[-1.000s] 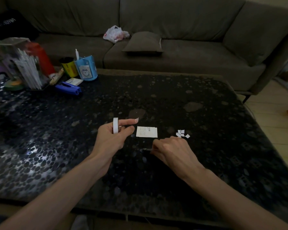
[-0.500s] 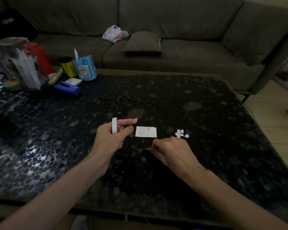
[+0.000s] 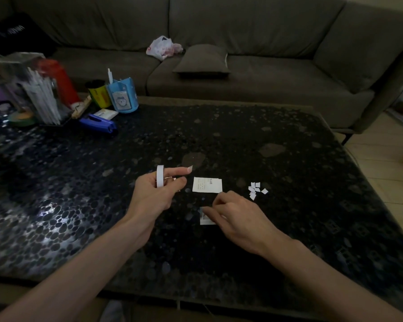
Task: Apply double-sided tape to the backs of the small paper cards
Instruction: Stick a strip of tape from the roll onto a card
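Small white paper card [image 3: 207,220] lies flat on the dark, glossy, pebble-patterned surface [image 3: 289,240], near the front middle. My right hand [image 3: 239,219] is on it. That grip is closed on the card, with curled fingers and thumb pinching at its upper edge, so only the lower left part shows.

Just beyond those fingers lies a larger white printed paper slip [image 3: 207,185], flat and square to me. To its right, a little apart, is a loose cluster of tiny white paper squares [image 3: 256,189].

My left hand [image 3: 154,196] hovers left of the slip, above the surface. Its grip is closed around a narrow white roll of double-sided tape [image 3: 159,180], which rings the index finger with the thumb against it. That finger points right, and at its tip is a pale bit that could be either tape or nail.

At the far left corner of the surface I see a dark blue stapler [image 3: 98,123], a light blue cup with a cartoon face [image 3: 123,98], a yellow can [image 3: 98,95], a clear holder full of white sticks [image 3: 43,98] and a green tape ring [image 3: 21,117]. A red thing behind them is too blurred to name.

Past the surface is a grey-brown fabric sofa [image 3: 277,73], with a matching flat cushion [image 3: 201,59] and a crumpled white plastic bag [image 3: 162,46] on its seat.
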The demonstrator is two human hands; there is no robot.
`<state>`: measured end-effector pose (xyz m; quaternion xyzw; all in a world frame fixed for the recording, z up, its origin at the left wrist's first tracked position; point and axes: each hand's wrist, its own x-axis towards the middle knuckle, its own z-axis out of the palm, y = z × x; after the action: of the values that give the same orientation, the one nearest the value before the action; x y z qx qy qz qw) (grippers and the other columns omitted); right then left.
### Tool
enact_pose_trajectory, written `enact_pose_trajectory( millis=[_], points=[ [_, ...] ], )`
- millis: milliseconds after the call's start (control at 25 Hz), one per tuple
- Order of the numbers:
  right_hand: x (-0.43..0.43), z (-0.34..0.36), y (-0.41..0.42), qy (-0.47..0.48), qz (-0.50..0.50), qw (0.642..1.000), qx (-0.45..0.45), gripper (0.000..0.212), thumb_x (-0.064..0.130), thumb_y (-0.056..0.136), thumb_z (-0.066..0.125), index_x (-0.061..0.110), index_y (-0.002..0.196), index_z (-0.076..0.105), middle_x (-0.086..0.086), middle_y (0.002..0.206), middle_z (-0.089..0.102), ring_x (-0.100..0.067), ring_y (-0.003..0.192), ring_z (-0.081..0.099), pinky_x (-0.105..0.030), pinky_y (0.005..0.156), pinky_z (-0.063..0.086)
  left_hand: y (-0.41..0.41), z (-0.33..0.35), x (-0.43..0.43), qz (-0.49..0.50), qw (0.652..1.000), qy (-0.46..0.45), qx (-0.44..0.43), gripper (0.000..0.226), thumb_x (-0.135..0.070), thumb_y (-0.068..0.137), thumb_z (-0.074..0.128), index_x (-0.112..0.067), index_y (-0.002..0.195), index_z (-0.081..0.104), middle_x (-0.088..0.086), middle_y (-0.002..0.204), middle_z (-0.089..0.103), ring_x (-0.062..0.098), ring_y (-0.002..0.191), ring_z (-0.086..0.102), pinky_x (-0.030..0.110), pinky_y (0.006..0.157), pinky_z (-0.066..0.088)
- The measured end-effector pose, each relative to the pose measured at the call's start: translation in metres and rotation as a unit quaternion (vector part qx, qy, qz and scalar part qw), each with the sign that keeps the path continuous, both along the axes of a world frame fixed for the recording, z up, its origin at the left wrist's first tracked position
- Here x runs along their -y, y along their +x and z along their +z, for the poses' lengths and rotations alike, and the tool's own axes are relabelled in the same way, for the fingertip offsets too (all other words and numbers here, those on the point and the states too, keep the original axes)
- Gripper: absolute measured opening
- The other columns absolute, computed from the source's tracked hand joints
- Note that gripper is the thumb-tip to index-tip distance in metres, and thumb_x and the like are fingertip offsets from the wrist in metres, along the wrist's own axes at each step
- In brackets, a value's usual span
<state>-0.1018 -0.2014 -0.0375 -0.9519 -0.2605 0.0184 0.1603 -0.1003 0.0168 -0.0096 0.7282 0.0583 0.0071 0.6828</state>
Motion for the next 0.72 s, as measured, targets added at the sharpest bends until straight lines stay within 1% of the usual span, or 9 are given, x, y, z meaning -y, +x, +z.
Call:
enact_pose_trajectory(
  millis=[80, 160, 240, 320, 400, 480, 520, 600, 720],
  points=[
    [0.003, 0.000, 0.002, 0.000, 0.009, 1.000, -0.020, 0.034, 0.048, 0.106, 0.048, 0.029, 0.120, 0.073, 0.015, 0.113, 0.057, -0.002, 0.102, 0.047, -0.026, 0.086, 0.047, 0.000, -0.001, 0.001, -0.014, 1.000, -0.004, -0.003, 0.019, -0.020, 0.095, 0.072, -0.035, 0.102, 0.082, -0.016, 0.051, 0.044, 0.003, 0.045, 0.034, 0.014, 0.043, 0.031],
    [0.003, 0.001, 0.002, 0.008, -0.005, 0.999, -0.031, 0.028, 0.040, 0.102, 0.062, 0.032, 0.127, 0.070, 0.016, 0.120, 0.061, 0.000, 0.107, 0.050, -0.022, 0.088, 0.047, -0.001, -0.001, 0.003, -0.046, 0.999, -0.014, -0.014, 0.018, -0.020, 0.096, 0.072, -0.033, 0.102, 0.082, -0.015, 0.052, 0.046, 0.003, 0.046, 0.034, 0.016, 0.043, 0.030],
    [0.002, 0.004, 0.005, 0.113, -0.074, 0.990, -0.044, 0.026, 0.031, 0.099, 0.068, 0.033, 0.125, 0.072, 0.019, 0.119, 0.069, 0.007, 0.102, 0.058, -0.013, 0.087, 0.046, -0.001, -0.001, 0.005, -0.077, 0.996, -0.024, -0.028, 0.016, -0.020, 0.096, 0.071, -0.030, 0.102, 0.083, -0.011, 0.053, 0.048, 0.004, 0.046, 0.033, 0.017, 0.042, 0.028],
    [0.001, 0.012, 0.009, 0.274, -0.149, 0.945, -0.096, 0.026, 0.021, 0.098, 0.070, 0.035, 0.119, 0.074, 0.020, 0.111, 0.074, 0.010, 0.097, 0.066, -0.006, 0.081, 0.049, -0.002, 0.000, 0.006, -0.099, 0.994, -0.034, -0.039, 0.016, -0.019, 0.096, 0.071, -0.027, 0.102, 0.083, -0.009, 0.053, 0.046, 0.005, 0.046, 0.032, 0.018, 0.042, 0.027],
    [0.000, 0.022, 0.012, 0.396, -0.166, 0.881, -0.201, 0.032, 0.013, 0.098, 0.069, 0.040, 0.114, 0.073, 0.018, 0.105, 0.076, 0.006, 0.101, 0.070, -0.009, 0.078, 0.054, -0.002, 0.000, 0.007, -0.119, 0.991, -0.037, -0.048, 0.017, -0.017, 0.098, 0.069, -0.026, 0.103, 0.083, -0.009, 0.052, 0.042, 0.005, 0.045, 0.032, 0.017, 0.042, 0.028],
    [0.000, 0.030, 0.012, 0.451, -0.141, 0.835, -0.283, 0.038, 0.008, 0.097, 0.066, 0.041, 0.112, 0.075, 0.019, 0.110, 0.076, 0.000, 0.105, 0.072, -0.016, 0.078, 0.058, -0.002, -0.001, 0.009, -0.129, 0.989, -0.041, -0.053, 0.021, -0.013, 0.099, 0.066, -0.024, 0.102, 0.083, -0.009, 0.052, 0.039, 0.005, 0.045, 0.030, 0.017, 0.042, 0.028],
    [-0.001, 0.032, 0.011, 0.465, -0.127, 0.822, -0.305, 0.039, 0.007, 0.094, 0.065, 0.040, 0.111, 0.078, 0.017, 0.113, 0.076, -0.003, 0.107, 0.072, -0.019, 0.081, 0.059, -0.003, -0.001, 0.009, -0.134, 0.989, -0.041, -0.054, 0.022, -0.011, 0.099, 0.065, -0.024, 0.103, 0.082, -0.008, 0.053, 0.038, 0.006, 0.046, 0.030, 0.018, 0.043, 0.027],
    [-0.001, 0.034, 0.010, 0.473, -0.114, 0.814, -0.317, 0.039, 0.005, 0.090, 0.063, 0.035, 0.109, 0.081, 0.014, 0.118, 0.076, -0.006, 0.112, 0.072, -0.027, 0.089, 0.059, -0.003, -0.001, 0.010, -0.142, 0.988, -0.038, -0.053, 0.024, -0.010, 0.099, 0.064, -0.025, 0.105, 0.082, -0.008, 0.055, 0.037, 0.006, 0.047, 0.030, 0.018, 0.044, 0.027],
    [0.000, 0.035, 0.010, 0.480, -0.125, 0.809, -0.314, 0.037, 0.002, 0.095, 0.062, 0.032, 0.103, 0.083, 0.015, 0.114, 0.077, -0.005, 0.109, 0.072, -0.030, 0.090, 0.058, -0.003, 0.000, 0.009, -0.142, 0.988, -0.040, -0.054, 0.028, -0.008, 0.099, 0.064, -0.027, 0.104, 0.082, -0.008, 0.055, 0.038, 0.006, 0.047, 0.030, 0.018, 0.043, 0.028]
  ],
)
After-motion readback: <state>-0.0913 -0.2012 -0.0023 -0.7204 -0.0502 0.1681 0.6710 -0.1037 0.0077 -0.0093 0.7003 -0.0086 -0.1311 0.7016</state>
